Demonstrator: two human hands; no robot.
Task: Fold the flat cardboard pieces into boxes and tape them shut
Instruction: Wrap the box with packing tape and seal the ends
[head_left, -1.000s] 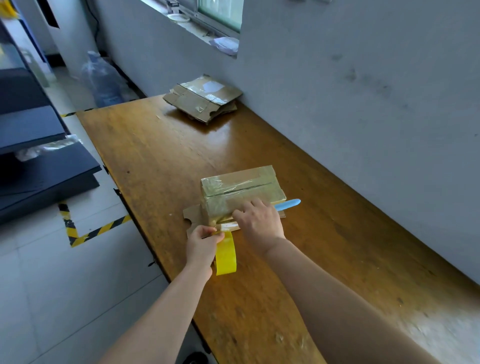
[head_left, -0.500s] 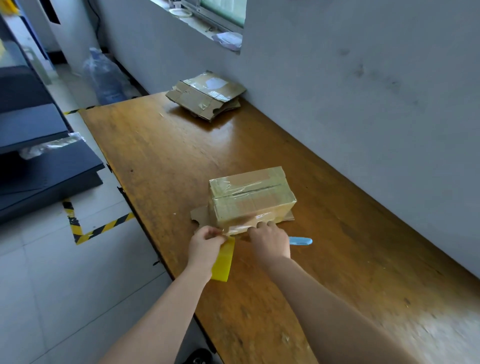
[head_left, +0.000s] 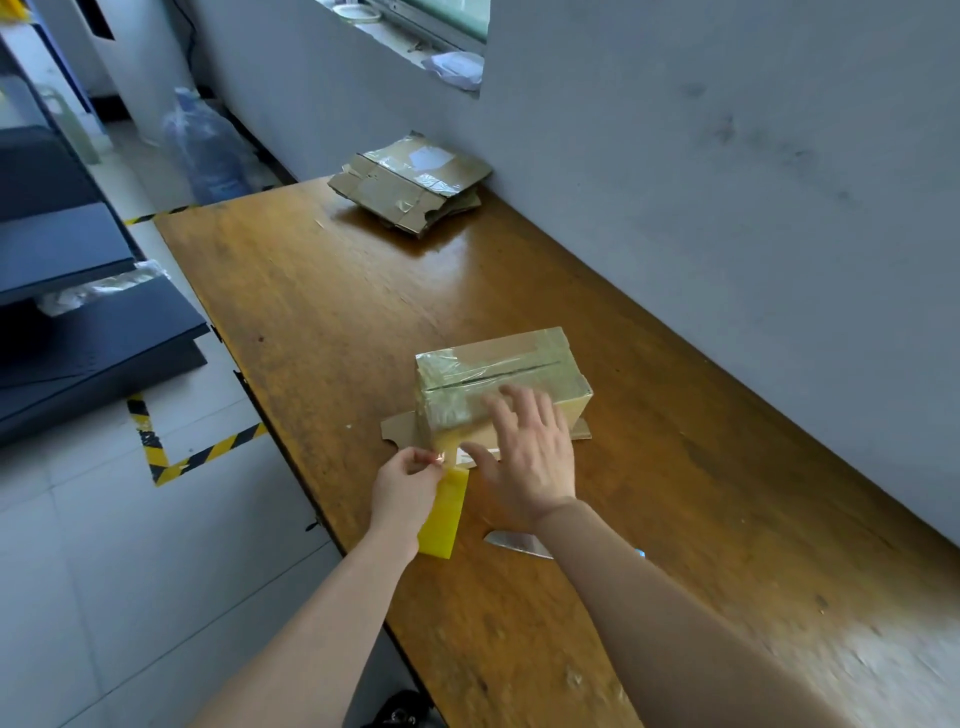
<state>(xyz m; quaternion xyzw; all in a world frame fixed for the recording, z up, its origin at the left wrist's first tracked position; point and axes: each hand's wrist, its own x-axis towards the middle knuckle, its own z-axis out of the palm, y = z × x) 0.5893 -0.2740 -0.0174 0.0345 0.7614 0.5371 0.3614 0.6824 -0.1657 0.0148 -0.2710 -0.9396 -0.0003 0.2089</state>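
Note:
A folded cardboard box wrapped in clear tape stands on a flat cardboard piece near the wooden table's left edge. My left hand holds a yellow tape roll and pinches the clear tape end just in front of the box's near left corner. My right hand lies open with spread fingers against the box's near side. A knife with a metal blade lies on the table under my right forearm; its blue handle is mostly hidden.
A stack of flat, taped cardboard pieces lies at the table's far end by the grey wall. Dark shelves and a large water bottle stand on the floor to the left. Yellow-black floor tape runs below the table edge.
My right hand has put the knife down on the table and moved up, open, onto the box's near side. My left hand keeps hold of the tape roll.

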